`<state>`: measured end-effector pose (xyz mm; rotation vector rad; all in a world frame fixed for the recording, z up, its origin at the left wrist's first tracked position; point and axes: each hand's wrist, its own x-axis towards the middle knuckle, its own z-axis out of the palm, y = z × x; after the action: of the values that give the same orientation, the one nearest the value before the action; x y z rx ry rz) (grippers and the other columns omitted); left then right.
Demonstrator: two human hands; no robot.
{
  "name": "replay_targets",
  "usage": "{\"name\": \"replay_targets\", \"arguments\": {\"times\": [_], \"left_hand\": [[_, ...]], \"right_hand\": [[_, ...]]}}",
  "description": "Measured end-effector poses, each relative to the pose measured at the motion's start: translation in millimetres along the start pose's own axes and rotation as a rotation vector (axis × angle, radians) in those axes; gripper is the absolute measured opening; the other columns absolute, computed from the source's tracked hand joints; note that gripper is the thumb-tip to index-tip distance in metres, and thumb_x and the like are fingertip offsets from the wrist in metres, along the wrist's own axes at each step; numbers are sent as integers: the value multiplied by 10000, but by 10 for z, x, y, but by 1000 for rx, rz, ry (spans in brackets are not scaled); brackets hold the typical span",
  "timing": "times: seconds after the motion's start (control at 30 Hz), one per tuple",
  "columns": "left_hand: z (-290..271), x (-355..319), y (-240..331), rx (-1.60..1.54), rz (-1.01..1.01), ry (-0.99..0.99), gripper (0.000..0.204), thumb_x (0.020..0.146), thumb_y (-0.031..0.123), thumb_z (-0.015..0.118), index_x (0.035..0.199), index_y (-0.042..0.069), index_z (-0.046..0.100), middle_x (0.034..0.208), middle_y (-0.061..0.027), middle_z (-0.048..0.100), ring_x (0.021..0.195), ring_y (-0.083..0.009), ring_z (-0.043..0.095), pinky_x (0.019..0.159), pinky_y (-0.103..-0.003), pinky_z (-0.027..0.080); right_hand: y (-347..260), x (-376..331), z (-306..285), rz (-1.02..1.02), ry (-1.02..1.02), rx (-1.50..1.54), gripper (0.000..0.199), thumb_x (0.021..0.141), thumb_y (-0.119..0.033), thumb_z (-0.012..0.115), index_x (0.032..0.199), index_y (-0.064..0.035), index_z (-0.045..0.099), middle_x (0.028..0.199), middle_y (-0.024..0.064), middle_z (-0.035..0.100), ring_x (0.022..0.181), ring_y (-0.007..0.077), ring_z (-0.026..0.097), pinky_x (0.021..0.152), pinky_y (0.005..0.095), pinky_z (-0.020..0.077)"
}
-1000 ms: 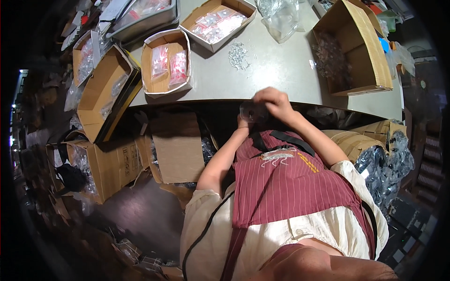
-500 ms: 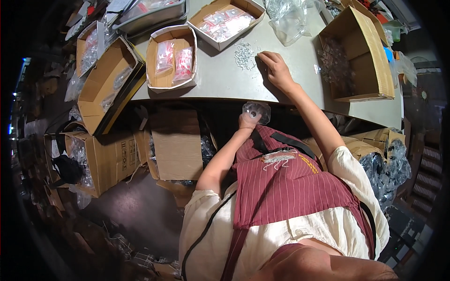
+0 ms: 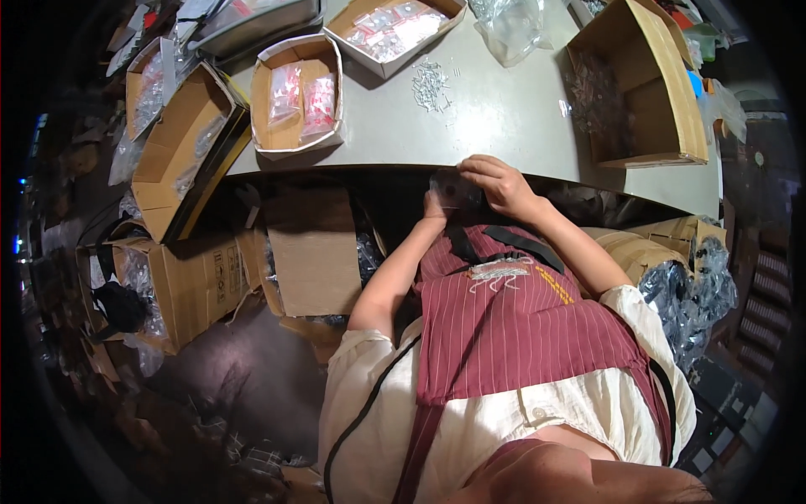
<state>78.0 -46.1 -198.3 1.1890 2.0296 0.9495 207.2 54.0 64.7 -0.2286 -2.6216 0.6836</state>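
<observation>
In front of my apron, just below the table's near edge, my left hand (image 3: 434, 207) is closed on a small clear plastic bag (image 3: 451, 190). Right beside the bag's upper part is my right hand (image 3: 497, 186), with its fingers drawn together over the bag. Anything between those fingers is too small or hidden to make out. Beyond the hands, a loose pile of small silvery screw-like pieces (image 3: 431, 86) lies on the grey table (image 3: 495, 109); a few of them sit apart at its edge.
Left of the pile stands a white-edged box (image 3: 262, 109) with small filled bags. A similar box (image 3: 386, 67) sits behind it. At the right, a cardboard box (image 3: 646, 92) lies open toward me, with many small pieces inside. Clear plastic bags (image 3: 512, 34) rest at the back.
My right hand has left the screw pile and come back toward me to the bag in my left hand. The left hand stays below the table edge.
</observation>
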Motion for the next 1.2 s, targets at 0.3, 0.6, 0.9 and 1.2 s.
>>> {"name": "replay_targets", "arguments": {"times": [0.3, 0.6, 0.9, 1.2], "left_hand": [[-259, -9, 427, -62, 174, -123, 335, 863, 326, 751, 1140, 138, 735, 1146, -76, 746, 1028, -235, 718, 870, -348, 564], [-219, -290, 260, -357, 73, -91, 320, 832, 324, 763, 1032, 75, 744, 924, -165, 742, 887, -353, 731, 744, -411, 576], [-844, -610, 277, -515, -153, 207, 323, 874, 136, 753, 674, 32, 522, 561, -126, 487, 472, -187, 471, 484, -321, 426], [-1890, -355, 1640, -291, 527, 455, 344, 854, 29, 777, 657, 35, 494, 554, -28, 440, 485, -100, 401, 469, -268, 369]], "right_hand": [[12, -221, -44, 454, 188, 316, 347, 733, 188, 492, 946, 34, 718, 1053, 141, 719, 1037, 263, 692, 892, 330, 549], [34, -193, -33, 548, 177, 478, 290, 746, 164, 469, 896, 56, 693, 1024, 135, 710, 999, 233, 684, 900, 324, 539], [88, -190, -9, 556, 240, 590, 270, 764, 137, 467, 887, 57, 693, 1008, 128, 708, 960, 207, 672, 858, 303, 533], [203, -254, -23, 589, 390, 847, 246, 837, 116, 476, 896, 61, 708, 1018, 120, 706, 898, 176, 661, 818, 290, 532]]}}
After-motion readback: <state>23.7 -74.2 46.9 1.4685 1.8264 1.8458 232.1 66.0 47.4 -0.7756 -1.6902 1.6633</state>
